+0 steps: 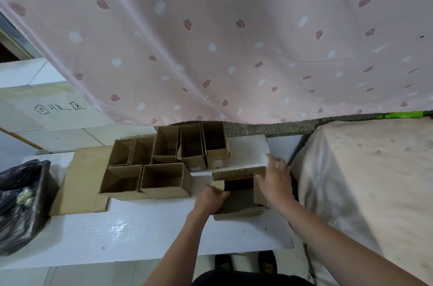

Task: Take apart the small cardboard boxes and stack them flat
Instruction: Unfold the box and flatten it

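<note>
Evidently to brace the open box (240, 192) for flattening, the left hand (212, 199) curls fingers over its near-left flap while the right hand (276, 180) rests spread fingers against its right flap.

Small cardboard boxes, standing open: eight.
- far row (191, 145) at the table's (140, 234) far edge: five
- pair (144, 180) in front: two
- single box (239, 192) near the right edge: one

Flattened cardboard sheet (79, 182), left edge: one.
Black bag (21, 203): one.
</note>
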Tool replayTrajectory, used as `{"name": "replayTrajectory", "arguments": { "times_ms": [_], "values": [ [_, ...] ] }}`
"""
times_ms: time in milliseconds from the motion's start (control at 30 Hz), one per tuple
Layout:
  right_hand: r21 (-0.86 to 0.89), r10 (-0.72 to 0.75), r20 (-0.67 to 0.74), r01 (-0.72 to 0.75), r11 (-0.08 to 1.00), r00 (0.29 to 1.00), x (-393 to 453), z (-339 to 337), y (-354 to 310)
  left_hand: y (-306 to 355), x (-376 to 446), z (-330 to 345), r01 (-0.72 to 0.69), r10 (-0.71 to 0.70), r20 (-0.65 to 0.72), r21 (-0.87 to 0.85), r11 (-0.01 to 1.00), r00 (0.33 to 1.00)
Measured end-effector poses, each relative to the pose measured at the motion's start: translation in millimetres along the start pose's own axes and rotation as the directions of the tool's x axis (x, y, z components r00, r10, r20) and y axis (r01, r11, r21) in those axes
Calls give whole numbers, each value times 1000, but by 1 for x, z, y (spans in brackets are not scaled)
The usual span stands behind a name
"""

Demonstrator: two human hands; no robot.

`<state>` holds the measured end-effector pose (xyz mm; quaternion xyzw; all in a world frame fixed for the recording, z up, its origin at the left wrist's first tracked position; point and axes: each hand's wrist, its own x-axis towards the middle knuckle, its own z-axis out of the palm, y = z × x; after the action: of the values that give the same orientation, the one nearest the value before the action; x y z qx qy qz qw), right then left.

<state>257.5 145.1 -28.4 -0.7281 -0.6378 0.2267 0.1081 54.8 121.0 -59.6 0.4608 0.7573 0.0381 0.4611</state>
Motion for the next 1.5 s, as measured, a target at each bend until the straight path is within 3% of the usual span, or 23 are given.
{"name": "replayTrajectory", "arguments": {
  "times_ms": [67,167,300,433,600,733,900,1000,1133,1200,1300,1433,1500],
  "values": [
    [90,235,134,-248,965,963,-4,8,9,0,2,5,4,-4,5,29,1000,1000],
    [45,215,460,-264,963,861,-7,20,12,4,4,9,-8,9,-26,54,999,1000],
    [10,217,437,-246,969,873,1,24,5,9,1,9,-44,44,15,-19,999,999],
    [157,266,409,-354,922,873,12,19,8,2,-8,-9,26,2,166,-166,986,986],
    [370,216,397,-371,852,892,20,3,22,-20,-12,-30,207,-34,318,-528,824,947],
    [440,228,533,-497,748,815,23,-4,22,-28,-9,-34,190,-6,315,-557,809,949],
    [457,266,486,-501,734,833,27,-1,19,-21,-8,-35,36,83,278,-396,918,957],
    [514,350,485,-585,627,801,32,-3,22,-18,-6,-33,-132,182,298,-180,975,937],
    [583,438,501,-665,467,747,36,-2,26,-13,-3,-27,-368,330,272,101,924,904],
    [592,487,419,-637,493,766,35,7,32,-12,-2,-18,-435,386,272,153,887,882],
    [550,561,311,-627,551,767,26,19,40,-17,0,-3,-482,432,227,259,837,873],
    [558,600,422,-716,419,680,12,40,53,-29,6,23,-461,399,236,358,812,886],
    [504,611,452,-751,426,650,2,50,61,-36,8,35,-438,359,257,411,800,897]
  ]
}}
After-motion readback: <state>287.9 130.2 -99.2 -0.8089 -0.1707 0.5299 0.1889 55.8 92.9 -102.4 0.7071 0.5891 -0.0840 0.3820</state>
